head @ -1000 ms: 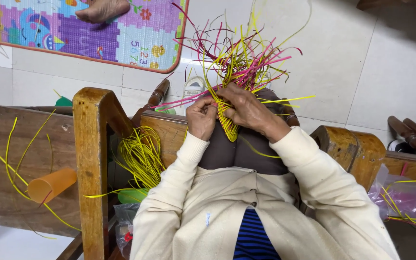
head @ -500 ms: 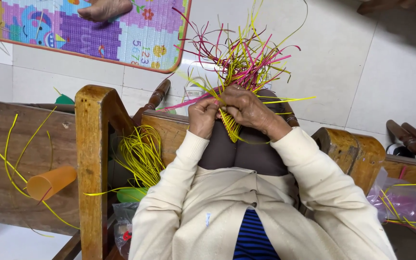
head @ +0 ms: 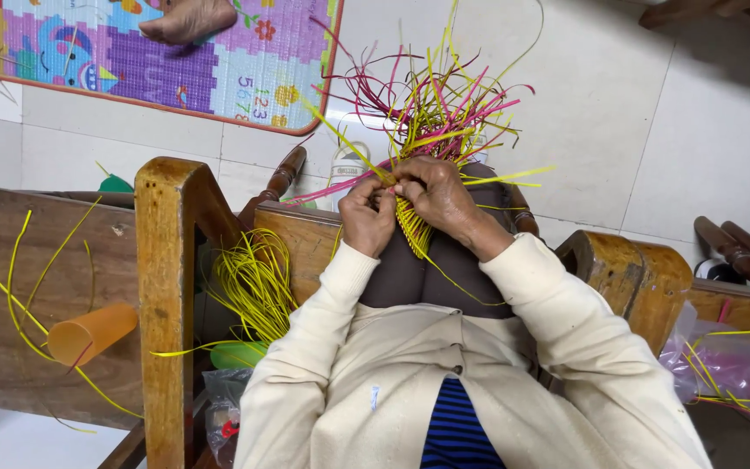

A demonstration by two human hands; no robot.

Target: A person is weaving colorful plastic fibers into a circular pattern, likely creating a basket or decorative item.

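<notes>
Woven yellow piece (head: 413, 230) rests on the lap, near centre; long axis runs near to far, narrow finished end toward the body, loose ends fanning away. Left hand (head: 368, 214) grip is closed, pinching strips at the piece's left edge. Right hand (head: 438, 193) grip is closed over the top of the weave (fingertips hidden). Change since a second ago: hands drawn closer together, one yellow strip (head: 340, 139) now pulled out taut toward far left, so a strand is likely being tightened. Beyond: unwoven pink and yellow strips (head: 444, 104); foam play mat (head: 245, 61) far left.
</notes>
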